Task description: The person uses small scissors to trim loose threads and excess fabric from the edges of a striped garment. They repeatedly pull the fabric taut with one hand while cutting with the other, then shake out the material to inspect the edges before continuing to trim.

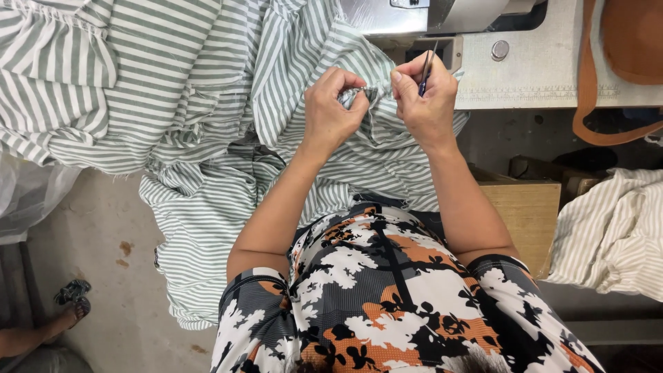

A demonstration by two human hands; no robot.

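1. Striped fabric (207, 103): I see it spilling off the worktop (552, 69) into the lap, slack for handling.
2. Left hand (331, 114): closed, pinching a seam taut.
3. Right hand (425, 100): closed around a small dark-handled tool (426, 72), tip at that seam.

Packages: one clear plastic bag (27, 197), crumpled, on the floor at left edge. Labels, signs, screens: none visible.

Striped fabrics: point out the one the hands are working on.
The green-and-white striped fabric pinched by both hands; the beige-striped fabric lies untouched at right.
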